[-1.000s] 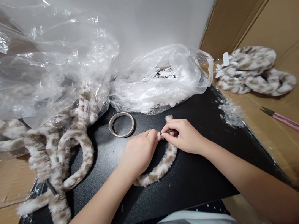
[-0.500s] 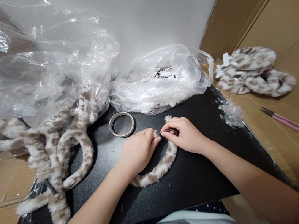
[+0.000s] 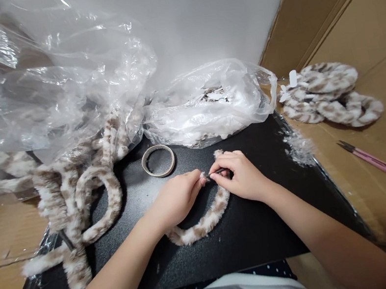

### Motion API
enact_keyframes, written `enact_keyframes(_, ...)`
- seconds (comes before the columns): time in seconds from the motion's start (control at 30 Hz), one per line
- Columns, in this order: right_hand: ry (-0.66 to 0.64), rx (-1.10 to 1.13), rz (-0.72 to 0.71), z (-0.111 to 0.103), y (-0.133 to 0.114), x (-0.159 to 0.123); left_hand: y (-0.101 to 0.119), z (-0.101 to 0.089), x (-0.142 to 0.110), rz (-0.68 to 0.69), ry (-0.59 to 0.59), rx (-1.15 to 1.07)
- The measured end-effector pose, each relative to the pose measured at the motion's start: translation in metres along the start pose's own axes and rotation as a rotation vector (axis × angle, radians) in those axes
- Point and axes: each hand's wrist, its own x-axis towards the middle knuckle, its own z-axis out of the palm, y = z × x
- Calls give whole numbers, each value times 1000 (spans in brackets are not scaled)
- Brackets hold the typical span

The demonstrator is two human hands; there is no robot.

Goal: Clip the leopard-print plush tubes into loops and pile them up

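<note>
A fluffy white-and-brown plush tube (image 3: 207,224) curves in an open ring on the black table mat, below my hands. My left hand (image 3: 181,194) pinches one end of it, and a small white tuft shows at the fingertips. My right hand (image 3: 237,174) is closed on a thin dark piece (image 3: 218,172) whose tip points at that tuft; whether it is a tool or part of the tube I cannot tell. The tube's other end (image 3: 218,153) sticks up just behind my right fingers. A roll of tape (image 3: 158,161) lies beyond my left hand.
At the left, more plush tubes (image 3: 101,203) spill from a large clear plastic bag (image 3: 55,84). A smaller clear bag (image 3: 206,112) stands at the back. On the cardboard at right lie a plush bundle (image 3: 333,90) and pink-handled snips (image 3: 367,157). White fluff (image 3: 298,147) lies at the mat's edge.
My left hand has drawn slightly left and down, and the gap between my fingertips has widened a little. The view has shifted slightly. Both hands keep their pinch.
</note>
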Motion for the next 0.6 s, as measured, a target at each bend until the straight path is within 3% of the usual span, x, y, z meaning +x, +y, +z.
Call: enact_keyframes(0.6,-28,-14,7,7,-3,0,6,5,1,-18,-53,176)
